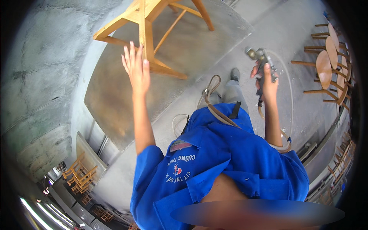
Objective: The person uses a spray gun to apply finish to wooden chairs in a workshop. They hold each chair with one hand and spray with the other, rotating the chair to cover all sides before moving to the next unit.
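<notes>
A wooden chair frame with a honey-coloured finish stands at the top of the head view, its top cut off by the edge. My left hand reaches up to it with fingers stretched out, close to a slanting leg; whether the fingertips touch the wood I cannot tell. On the other side, my right hand is wrapped round the grip of a dark spray gun, whose front end points up and left, away from the chair. A pale hose loops down beside my right forearm.
Under the chair lies a large stained board. Several chairs with oval wooden backs stand at the right. A brown looped hose crosses my lap near my shoe. More wooden chairs stand at the lower left, by a grey wall.
</notes>
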A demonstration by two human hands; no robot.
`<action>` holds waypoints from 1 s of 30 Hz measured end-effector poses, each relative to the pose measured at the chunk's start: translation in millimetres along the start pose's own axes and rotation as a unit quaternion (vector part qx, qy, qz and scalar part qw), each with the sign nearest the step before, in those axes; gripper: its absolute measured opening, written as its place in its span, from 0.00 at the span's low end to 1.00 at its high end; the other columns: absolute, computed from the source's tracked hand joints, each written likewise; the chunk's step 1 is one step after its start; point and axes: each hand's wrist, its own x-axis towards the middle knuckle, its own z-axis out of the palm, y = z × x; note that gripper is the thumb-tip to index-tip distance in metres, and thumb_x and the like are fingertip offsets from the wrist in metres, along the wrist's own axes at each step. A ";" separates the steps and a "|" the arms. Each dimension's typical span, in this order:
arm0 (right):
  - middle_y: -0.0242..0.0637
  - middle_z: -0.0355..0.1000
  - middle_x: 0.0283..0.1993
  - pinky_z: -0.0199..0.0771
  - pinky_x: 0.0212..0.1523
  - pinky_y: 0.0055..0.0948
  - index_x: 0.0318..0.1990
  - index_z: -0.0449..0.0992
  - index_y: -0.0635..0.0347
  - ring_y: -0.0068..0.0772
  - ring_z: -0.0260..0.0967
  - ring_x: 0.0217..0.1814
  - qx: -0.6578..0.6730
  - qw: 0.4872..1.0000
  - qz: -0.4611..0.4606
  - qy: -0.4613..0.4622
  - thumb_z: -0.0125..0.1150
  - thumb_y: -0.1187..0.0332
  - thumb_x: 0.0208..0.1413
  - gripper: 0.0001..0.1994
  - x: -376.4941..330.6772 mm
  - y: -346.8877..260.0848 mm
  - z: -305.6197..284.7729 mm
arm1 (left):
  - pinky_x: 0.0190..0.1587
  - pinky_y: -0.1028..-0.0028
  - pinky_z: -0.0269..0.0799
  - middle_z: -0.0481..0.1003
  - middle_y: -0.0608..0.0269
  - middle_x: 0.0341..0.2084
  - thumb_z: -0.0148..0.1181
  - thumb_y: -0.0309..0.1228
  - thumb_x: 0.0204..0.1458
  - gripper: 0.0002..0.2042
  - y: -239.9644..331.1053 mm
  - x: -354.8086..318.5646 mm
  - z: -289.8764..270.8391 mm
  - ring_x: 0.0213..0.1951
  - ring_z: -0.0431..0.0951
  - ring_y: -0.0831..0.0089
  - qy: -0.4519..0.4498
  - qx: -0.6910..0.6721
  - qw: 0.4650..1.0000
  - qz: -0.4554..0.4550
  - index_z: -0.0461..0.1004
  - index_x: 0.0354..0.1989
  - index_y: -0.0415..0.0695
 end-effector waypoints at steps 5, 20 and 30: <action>0.28 0.70 0.22 0.52 0.13 0.18 0.37 0.77 0.59 0.15 0.57 0.14 -0.016 0.986 0.162 -0.020 0.52 0.47 0.64 0.22 -41.8 37.9 -4.9 | 0.73 0.52 0.26 0.50 0.59 0.73 0.29 0.49 0.68 0.27 -20.4 19.1 13.1 0.74 0.41 0.53 -0.136 -0.091 0.987 0.006 0.66 0.66 0.50; 0.31 0.72 0.22 0.55 0.12 0.20 0.33 0.75 0.60 0.18 0.64 0.15 -0.060 0.969 0.233 0.049 0.56 0.45 0.62 0.24 18.0 40.3 -86.7 | 0.66 0.34 0.20 0.66 0.64 0.65 0.36 0.37 0.64 0.22 205.4 2.6 106.6 0.72 0.53 0.56 -0.143 0.031 0.989 -0.028 0.77 0.54 0.47; 0.35 0.71 0.25 0.53 0.13 0.18 0.50 0.74 0.63 0.18 0.62 0.18 0.056 0.984 0.150 0.075 0.24 0.34 0.65 0.41 46.6 28.2 -128.4 | 0.65 0.32 0.17 0.62 0.47 0.66 0.31 0.46 0.65 0.28 172.2 231.2 228.0 0.72 0.50 0.48 -0.120 0.181 0.975 -0.050 0.80 0.48 0.45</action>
